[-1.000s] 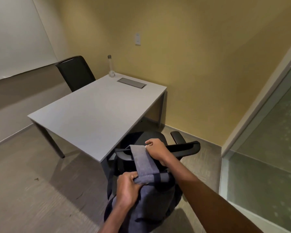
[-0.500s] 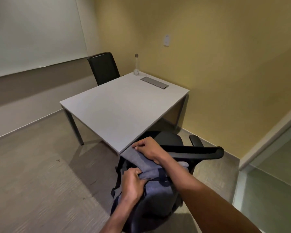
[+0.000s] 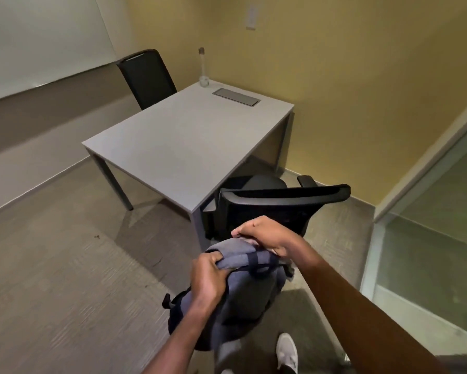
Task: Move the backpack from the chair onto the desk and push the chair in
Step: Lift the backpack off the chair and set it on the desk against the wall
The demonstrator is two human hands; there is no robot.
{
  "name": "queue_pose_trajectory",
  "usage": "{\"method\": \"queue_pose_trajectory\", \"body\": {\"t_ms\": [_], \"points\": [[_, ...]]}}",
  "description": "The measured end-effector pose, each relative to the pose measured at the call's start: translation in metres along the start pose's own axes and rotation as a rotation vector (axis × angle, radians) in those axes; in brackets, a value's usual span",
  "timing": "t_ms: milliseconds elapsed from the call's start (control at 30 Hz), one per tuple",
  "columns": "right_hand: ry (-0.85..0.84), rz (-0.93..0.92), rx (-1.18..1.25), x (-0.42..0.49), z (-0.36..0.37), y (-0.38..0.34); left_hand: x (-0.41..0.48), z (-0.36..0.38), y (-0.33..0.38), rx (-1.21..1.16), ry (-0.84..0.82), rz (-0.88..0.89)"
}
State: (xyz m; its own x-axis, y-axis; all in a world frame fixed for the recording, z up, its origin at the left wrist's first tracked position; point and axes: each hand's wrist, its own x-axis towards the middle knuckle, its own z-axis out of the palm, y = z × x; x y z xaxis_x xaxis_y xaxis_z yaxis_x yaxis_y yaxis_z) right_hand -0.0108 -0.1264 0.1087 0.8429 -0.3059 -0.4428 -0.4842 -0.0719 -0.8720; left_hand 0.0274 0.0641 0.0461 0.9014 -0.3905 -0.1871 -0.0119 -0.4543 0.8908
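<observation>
Change: a sec ago you had the backpack (image 3: 243, 290) up at the chair (image 3: 275, 209) backrest; now it's off the seat, hanging low in front of you, clear of the chair.
Meaning: lift's done, I'd say; bag isn't on the desk (image 3: 183, 147) yet, chair not pushed in.
Left hand (image 3: 208, 276): fingers bunched tight on the bag's top left fabric.
Right hand (image 3: 267, 236): clamped over the bag's top right edge, near the dark carry loop.
Bag: soft grey-blue cloth w/ dark straps, rounded top, saggy body.
Desk: flat matte grey slab, straight metal legs, mostly bare.
Chair: black, curved plastic back rim, mesh panel, padded armrest.
</observation>
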Motion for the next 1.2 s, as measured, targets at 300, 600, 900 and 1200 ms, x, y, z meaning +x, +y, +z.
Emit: {"method": "queue_pose_trajectory", "body": {"t_ms": [300, 600, 900, 1200], "points": [[0.276, 0.055, 0.033, -0.120, -0.086, 0.188, -0.016, 0.053, -0.001, 0.110, -0.226, 0.117], [0.538, -0.031, 0.143, -0.148, -0.146, 0.235, -0.025, 0.139, 0.058, 0.088, -0.397, 0.154], [0.911, -0.183, 0.156, -0.129, -0.264, 0.228, -0.008, 0.235, 0.151, -0.104, -0.495, 0.150], [1.138, -0.316, 0.101, -0.106, -0.401, 0.191, 0.031, 0.331, 0.244, -0.195, -0.439, 0.240]]}}
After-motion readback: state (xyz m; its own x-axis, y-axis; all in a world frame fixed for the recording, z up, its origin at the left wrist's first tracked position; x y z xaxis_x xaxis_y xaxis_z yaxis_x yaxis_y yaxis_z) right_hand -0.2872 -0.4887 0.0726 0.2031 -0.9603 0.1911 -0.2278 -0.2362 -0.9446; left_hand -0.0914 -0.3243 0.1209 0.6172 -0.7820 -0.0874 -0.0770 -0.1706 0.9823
